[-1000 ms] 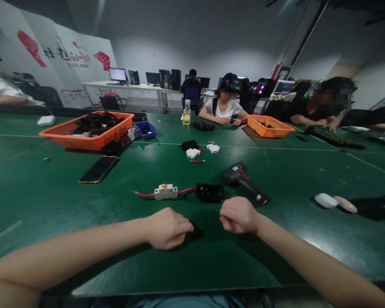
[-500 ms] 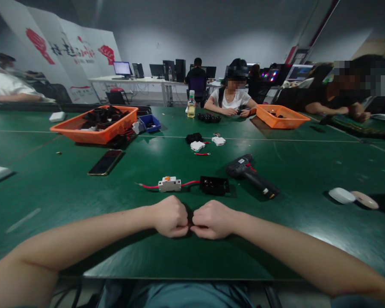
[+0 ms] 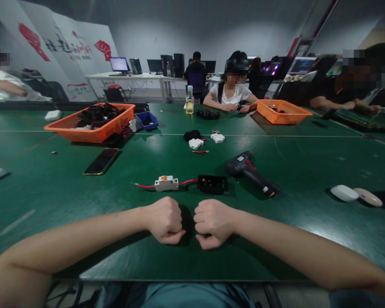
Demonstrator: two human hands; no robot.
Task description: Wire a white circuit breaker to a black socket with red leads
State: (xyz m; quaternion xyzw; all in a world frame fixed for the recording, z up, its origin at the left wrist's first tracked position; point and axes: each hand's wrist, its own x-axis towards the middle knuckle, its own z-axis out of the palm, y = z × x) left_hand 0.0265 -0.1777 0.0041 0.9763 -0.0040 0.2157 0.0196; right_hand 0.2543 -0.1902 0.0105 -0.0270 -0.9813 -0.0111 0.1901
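Left hand (image 3: 165, 220), right hand (image 3: 214, 222) curled, apart; insides hidden. Best handle breaker (image 3: 167, 184), black box (image 3: 208, 185) as 1, sparing red wire (image 3: 188, 182).

From the person's head, the one camera looked forward and down across the green table (image 3: 308, 162), from its near edge (image 3: 179, 280) to the far wall (image 3: 154, 38).
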